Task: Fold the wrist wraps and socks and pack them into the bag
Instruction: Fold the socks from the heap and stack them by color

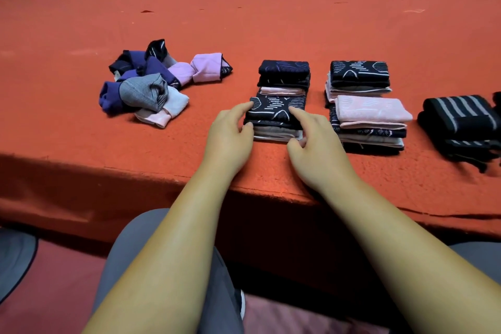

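Pinching folded sock stack [271,110] between fingers [243,109]

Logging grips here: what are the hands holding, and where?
Both pinch the nearer dark-topped sock stack: the left hand at its left edge, the right hand at its near right corner, forefingers on top.
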